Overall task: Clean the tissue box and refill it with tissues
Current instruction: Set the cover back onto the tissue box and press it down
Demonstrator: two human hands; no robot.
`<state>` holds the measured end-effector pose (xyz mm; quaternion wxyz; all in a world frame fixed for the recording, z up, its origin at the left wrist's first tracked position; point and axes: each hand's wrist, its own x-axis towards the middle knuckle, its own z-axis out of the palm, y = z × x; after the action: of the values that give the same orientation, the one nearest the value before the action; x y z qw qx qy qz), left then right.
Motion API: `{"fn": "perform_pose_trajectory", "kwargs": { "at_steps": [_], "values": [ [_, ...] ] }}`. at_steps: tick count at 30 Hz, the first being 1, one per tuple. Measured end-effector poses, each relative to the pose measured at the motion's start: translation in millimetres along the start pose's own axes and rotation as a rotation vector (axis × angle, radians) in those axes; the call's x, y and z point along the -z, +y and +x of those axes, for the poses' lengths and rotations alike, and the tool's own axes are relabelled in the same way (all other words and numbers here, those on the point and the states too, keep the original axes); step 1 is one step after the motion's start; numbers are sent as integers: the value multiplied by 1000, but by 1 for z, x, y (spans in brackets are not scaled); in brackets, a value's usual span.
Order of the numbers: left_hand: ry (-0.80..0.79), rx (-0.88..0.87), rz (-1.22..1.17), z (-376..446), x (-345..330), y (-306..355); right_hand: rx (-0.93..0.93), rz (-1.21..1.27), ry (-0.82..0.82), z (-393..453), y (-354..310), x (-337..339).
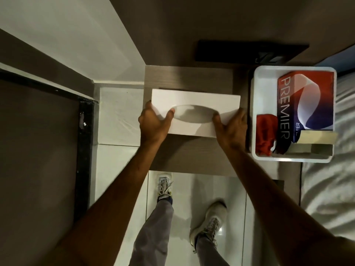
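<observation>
Left hand (153,121): clamped on the box's left end, thumb at the slot.
Right hand (230,125): clamped on its right end.
Box (196,104): white, held over the wooden nightstand (192,150).
Tray (256,112): just right, holding a tissue pack (305,100) and red cloth (266,135).

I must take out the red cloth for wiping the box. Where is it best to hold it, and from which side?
Grip the bunched top of the red cloth, coming from above. It lies crumpled in the white bin, with the bin wall on its left and the PREMIER tissue pack on its right, so probably only the top is free.
</observation>
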<state>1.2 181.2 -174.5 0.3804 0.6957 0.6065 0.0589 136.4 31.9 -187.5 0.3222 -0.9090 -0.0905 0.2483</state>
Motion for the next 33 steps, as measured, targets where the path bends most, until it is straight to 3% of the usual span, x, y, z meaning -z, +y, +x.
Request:
{"fn": "perform_pose_trajectory", "kwargs": {
  "at_steps": [19,33],
  "values": [
    [-41,-62,194,21,-19,-11,4,-33,-57,20,7,-4],
    [-86,-26,184,20,-17,-5,-5,-59,-135,26,-6,6]
  ]
}}
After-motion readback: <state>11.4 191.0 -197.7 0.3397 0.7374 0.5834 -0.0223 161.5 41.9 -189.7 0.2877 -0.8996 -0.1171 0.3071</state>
